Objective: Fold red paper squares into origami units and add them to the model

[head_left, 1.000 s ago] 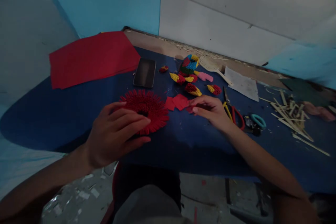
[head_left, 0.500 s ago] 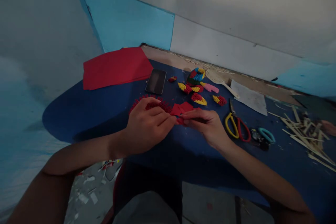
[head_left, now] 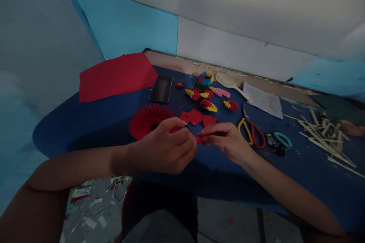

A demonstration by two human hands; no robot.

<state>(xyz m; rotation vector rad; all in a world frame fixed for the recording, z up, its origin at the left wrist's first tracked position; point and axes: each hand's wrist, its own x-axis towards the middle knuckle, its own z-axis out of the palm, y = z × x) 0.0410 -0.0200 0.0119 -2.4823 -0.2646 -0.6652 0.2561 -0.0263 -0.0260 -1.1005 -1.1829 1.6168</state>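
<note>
My left hand (head_left: 172,146) is closed, its thumb and fingers pinching red paper near the middle of the blue table (head_left: 108,129). Close by on its right, my right hand (head_left: 225,138) pinches a small red paper piece (head_left: 199,139) between thumb and fingertips. Most of that paper is hidden by the fingers. Behind my left hand lies a round, spiky red paper ring (head_left: 148,119), partly covered by the hand. Several small red paper pieces (head_left: 195,117) are spread just beyond my fingertips.
A stack of red sheets (head_left: 116,78) and a phone (head_left: 161,89) lie at the back left. Colourful folded-paper models (head_left: 205,80) stand behind the hands. Scissors (head_left: 251,133), a turquoise-handled tool (head_left: 282,140), white paper (head_left: 264,98) and thin sticks (head_left: 327,136) are on the right.
My left hand has come lower and nearer me, uncovering more of the spiky ring and the loose red pieces. Both hands still pinch red paper. The whole view has shifted slightly.
</note>
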